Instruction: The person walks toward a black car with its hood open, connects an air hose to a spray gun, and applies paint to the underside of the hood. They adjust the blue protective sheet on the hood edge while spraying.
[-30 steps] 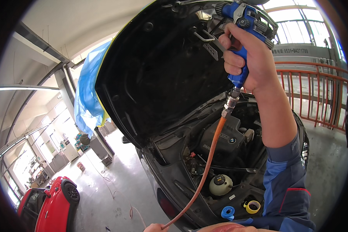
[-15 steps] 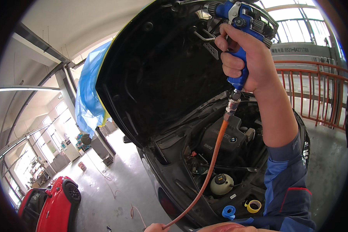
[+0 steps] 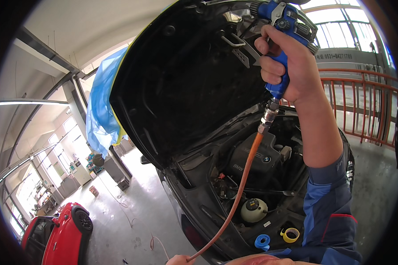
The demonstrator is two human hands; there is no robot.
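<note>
My right hand is raised before the lifted black car hood, its fingers wrapped round the handle of a blue spray gun. A metal coupling joins the gun's base to an orange air hose, which curves down to the lower edge. There my left hand is closed on the hose, only its upper part in view. The gun's nozzle end is near the hood's front edge, at the top of the picture.
Below the hood lies the open engine bay, with blue tape and yellow tape rolls at its front. Blue plastic sheeting hangs off the hood's left side. A red car stands left; orange railings stand right.
My right hand has shifted slightly to the right with the spray gun, and the hose's upper end has followed. My left hand keeps its hold on the hose, almost unmoved.
</note>
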